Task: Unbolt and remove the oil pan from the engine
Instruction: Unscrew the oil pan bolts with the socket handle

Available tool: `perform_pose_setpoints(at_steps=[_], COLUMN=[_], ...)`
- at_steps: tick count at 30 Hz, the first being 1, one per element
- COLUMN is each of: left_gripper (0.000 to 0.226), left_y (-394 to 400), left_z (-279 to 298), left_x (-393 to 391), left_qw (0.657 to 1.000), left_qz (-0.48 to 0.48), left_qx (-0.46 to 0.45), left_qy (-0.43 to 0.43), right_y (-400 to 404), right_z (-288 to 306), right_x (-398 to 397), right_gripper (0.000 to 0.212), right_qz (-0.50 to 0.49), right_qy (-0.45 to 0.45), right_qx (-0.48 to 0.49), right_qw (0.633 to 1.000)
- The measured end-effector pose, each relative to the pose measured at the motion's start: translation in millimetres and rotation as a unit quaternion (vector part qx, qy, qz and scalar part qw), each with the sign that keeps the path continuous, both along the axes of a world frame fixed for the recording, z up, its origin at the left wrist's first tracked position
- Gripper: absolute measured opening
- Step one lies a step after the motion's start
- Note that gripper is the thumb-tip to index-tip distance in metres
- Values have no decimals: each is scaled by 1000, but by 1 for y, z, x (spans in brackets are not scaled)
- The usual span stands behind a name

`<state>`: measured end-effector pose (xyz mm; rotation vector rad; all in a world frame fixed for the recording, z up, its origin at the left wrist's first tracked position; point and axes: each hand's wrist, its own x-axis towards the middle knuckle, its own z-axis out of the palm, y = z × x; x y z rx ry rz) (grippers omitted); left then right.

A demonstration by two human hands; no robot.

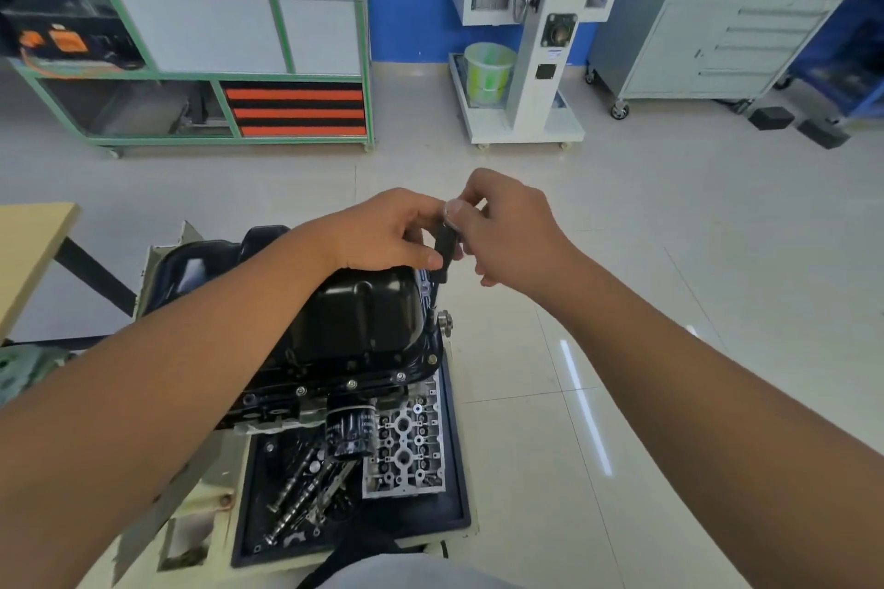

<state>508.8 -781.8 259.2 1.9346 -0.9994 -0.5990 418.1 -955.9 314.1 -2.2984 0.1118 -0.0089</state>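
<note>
Head view: left hand (382, 230) and right hand (502, 234) both pinch an upright black-handled tool (445, 249), fingers curled narrow around it. Black oil pan (354, 311) sits just below the fingers, on the engine (287, 402).

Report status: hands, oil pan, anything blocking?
Both hands, left hand and right hand, grip the driver tool at the pan's far edge. Oil pan still seated; near flange bolts in. Nothing blocking.

Counts at the engine stand

Two hands, left (382, 230) and right (507, 234); one black oil pan (354, 306); one oil filter (349, 433); three flange bolts (351, 384) visible; one green bucket (485, 72).
</note>
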Motion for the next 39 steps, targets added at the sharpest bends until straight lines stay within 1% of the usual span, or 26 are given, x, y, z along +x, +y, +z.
perform_pose_setpoints(at_steps=[1,2,5,7,10,11,13,14,16,17,18,21,23,24,25,26,28,29,30,32,34,35,37,38,39], left_gripper=[29,28,37,41,31,29,29,28,22,21,20,22,28,31,31,28,14,14,18,16,13,17,34,39,39], left_y=[0,1,1,0,4,6,9,8,5,3,3,6,9,9,9,9,10,10,11,10,10,10,11,11,12], left_z=[-2,-4,-5,-1,5,5,4,5,5,5,4,2,1,0,-1,-2,-4,-5,-5,-5,-4,-4,-5,-6,-6], left_x=[-2,-3,-5,-7,-7,-6,-6,-9,-14,-16,-16,-10,-5,-4,-4,-4,-4,-5,-6,-5,-5,-5,-5,-5,-5], left_qw=[1000,999,995,995,998,998,998,997,991,987,985,986,990,991,992,991,989,989,989,989,989,989,989,990,990], left_qz=[16,37,79,63,16,7,15,35,76,86,86,53,29,27,31,41,56,57,56,56,57,59,61,62,61], left_qx=[-9,-19,-20,12,44,45,44,45,46,46,47,68,77,73,66,57,45,42,39,45,50,50,50,50,49], left_qy=[-13,-30,-63,-70,-44,-33,-30,-43,-100,-127,-142,-140,-118,-108,-106,-111,-126,-130,-132,-131,-130,-127,-123,-119,-116], right_y=[1,2,-1,-3,-1,1,11,15,20,20,20,17,20,23,27,29,33,35,34,32,29,27,25,23,21], right_z=[0,1,5,9,16,17,17,17,21,25,29,33,31,30,31,31,30,31,31,28,24,21,17,15,14], right_x=[-1,-3,-3,-1,1,1,-2,-3,-3,-3,-2,2,3,3,2,2,3,3,4,5,5,5,4,4,5], right_gripper=[18,17,15,16,22,22,18,20,27,29,30,18,15,9,4,11,20,22,23,28,35,40,48,48,46], right_qz=[26,54,114,135,141,136,117,109,100,106,119,123,108,100,103,108,112,110,107,90,57,34,-23,-43,-53], right_qy=[-17,-17,15,-12,-49,-53,-38,-12,68,97,105,43,21,37,59,91,140,149,149,146,145,142,145,148,150], right_qx=[-55,-90,-138,-207,-331,-357,-351,-320,-220,-189,-201,-347,-382,-388,-377,-348,-260,-239,-243,-230,-157,-121,-68,-46,-28], right_qw=[998,994,984,969,932,923,928,941,968,971,967,929,917,916,918,927,949,953,952,958,975,982,987,987,987])
